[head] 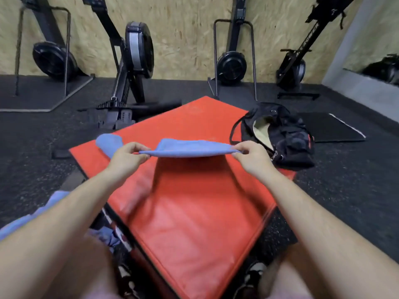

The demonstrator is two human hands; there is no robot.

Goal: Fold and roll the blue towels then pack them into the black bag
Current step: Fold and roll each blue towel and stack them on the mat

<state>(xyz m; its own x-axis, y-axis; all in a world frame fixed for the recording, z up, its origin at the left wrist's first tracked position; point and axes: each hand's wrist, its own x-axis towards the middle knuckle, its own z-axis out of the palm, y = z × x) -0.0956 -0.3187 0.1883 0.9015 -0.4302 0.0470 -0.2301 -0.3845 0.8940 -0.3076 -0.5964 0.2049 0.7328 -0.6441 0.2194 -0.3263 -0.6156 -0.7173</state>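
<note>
Closest to me, low on my left, I see more blue cloth [32, 219] bunched beside the red mat [194, 212], partly hidden behind my left forearm; I cannot tell how many pieces it is. The mat itself is a glossy red pad lying on the dark rubber floor [345, 201].

Above the mat's middle I hold a blue towel [190, 147] stretched level between both hands, clear of the surface and throwing a shadow on the red beneath. It looks doubled over, a thin flat band seen nearly edge-on, its far edge bowing slightly upward. My left hand [127, 156] pinches the towel's left end between thumb and curled fingers; my right hand [250, 154] pinches the right end the same way.

Just beyond my left hand, a rolled blue towel [109, 143] lies on the mat's far left corner. To the right, the black bag [280, 137] sits on the mat's right edge, its mouth open and showing a pale lining. Farther back, rowing machines [133, 61] stand against a chipboard wall [183, 39].
</note>
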